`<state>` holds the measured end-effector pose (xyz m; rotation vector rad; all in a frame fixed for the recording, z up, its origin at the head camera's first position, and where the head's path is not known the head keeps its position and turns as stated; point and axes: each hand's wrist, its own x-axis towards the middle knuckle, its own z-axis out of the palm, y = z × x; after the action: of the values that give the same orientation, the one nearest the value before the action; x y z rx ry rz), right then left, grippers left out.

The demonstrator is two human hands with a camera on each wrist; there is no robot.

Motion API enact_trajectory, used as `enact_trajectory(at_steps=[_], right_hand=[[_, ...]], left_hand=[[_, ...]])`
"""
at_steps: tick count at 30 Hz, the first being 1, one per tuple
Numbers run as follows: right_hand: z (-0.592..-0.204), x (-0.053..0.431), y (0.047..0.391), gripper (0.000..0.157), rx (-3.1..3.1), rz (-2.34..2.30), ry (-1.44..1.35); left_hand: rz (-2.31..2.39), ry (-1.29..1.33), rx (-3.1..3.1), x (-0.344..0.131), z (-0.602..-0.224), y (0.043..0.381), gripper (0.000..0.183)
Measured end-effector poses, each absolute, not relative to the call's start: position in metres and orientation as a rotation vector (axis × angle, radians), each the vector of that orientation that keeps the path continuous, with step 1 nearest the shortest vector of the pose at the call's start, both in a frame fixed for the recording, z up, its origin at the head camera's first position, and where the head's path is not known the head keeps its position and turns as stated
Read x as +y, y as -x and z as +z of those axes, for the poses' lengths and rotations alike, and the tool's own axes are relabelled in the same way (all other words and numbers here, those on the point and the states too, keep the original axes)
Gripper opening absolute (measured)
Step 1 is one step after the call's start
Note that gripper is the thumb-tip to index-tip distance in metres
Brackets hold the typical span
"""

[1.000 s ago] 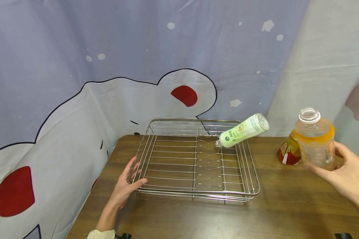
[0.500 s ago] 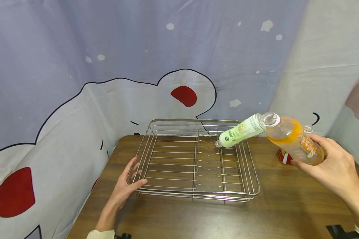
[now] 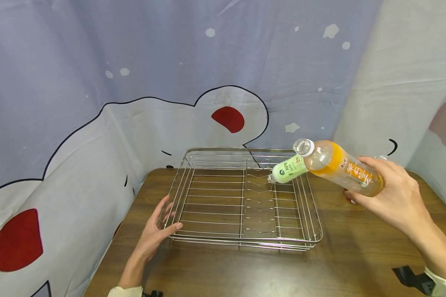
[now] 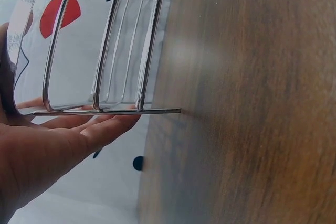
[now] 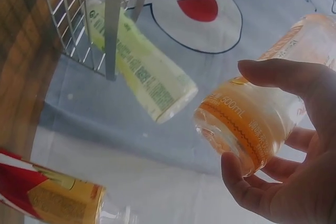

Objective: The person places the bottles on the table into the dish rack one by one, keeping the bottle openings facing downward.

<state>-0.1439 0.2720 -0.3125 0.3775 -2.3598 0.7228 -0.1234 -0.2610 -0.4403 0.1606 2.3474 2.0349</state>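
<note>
A silver wire dish rack (image 3: 245, 240) stands on the wooden table. My left hand (image 3: 152, 233) holds its near left corner, thumb over the rim and fingers along the outside, as the left wrist view shows. My right hand (image 3: 390, 198) grips an uncapped clear plastic bottle (image 3: 357, 173) with an orange-and-white label around its base end. The bottle is tilted, its mouth (image 3: 304, 147) pointing up and left above the rack's far right corner. Below it a green-labelled bottle (image 3: 288, 170) leans neck-down in the rack, its base hidden behind the held bottle in the head view.
A bottle with a red and yellow label (image 5: 63, 198) stands on the table (image 3: 349, 264) to the right of the rack, mostly hidden behind my right hand in the head view. A patterned curtain (image 3: 163, 62) hangs along the back and sides.
My right hand has carried the orange-labelled bottle left towards the rack, tipping it from upright to a leftward slant. The left hand, rack and green bottle have stayed in place.
</note>
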Motion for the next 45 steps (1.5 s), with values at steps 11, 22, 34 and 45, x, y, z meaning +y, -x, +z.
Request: enact_trajectory(at_steps=[11, 22, 34, 45], right_hand=[[-0.311, 0.256, 0.155, 0.074, -2.324, 0.659, -0.551], [-0.308, 0.241, 0.162, 0.074, -2.307, 0.558, -0.645], [-0.31, 0.23, 0.162, 0.074, -2.3, 0.534, -0.687], [-0.31, 0.225, 0.161, 0.071, -2.265, 0.501, -0.74]], left_hand=[[2.037, -0.16, 2.35, -0.261, -0.439, 0.123, 0.091], [1.809, -0.15, 2.72, -0.256, -0.423, 0.125, 0.094], [1.533, -0.49, 3.215, -0.228, -0.38, 0.131, 0.101], [1.64, -0.784, 3.121, -0.197, -0.366, 0.141, 0.101]])
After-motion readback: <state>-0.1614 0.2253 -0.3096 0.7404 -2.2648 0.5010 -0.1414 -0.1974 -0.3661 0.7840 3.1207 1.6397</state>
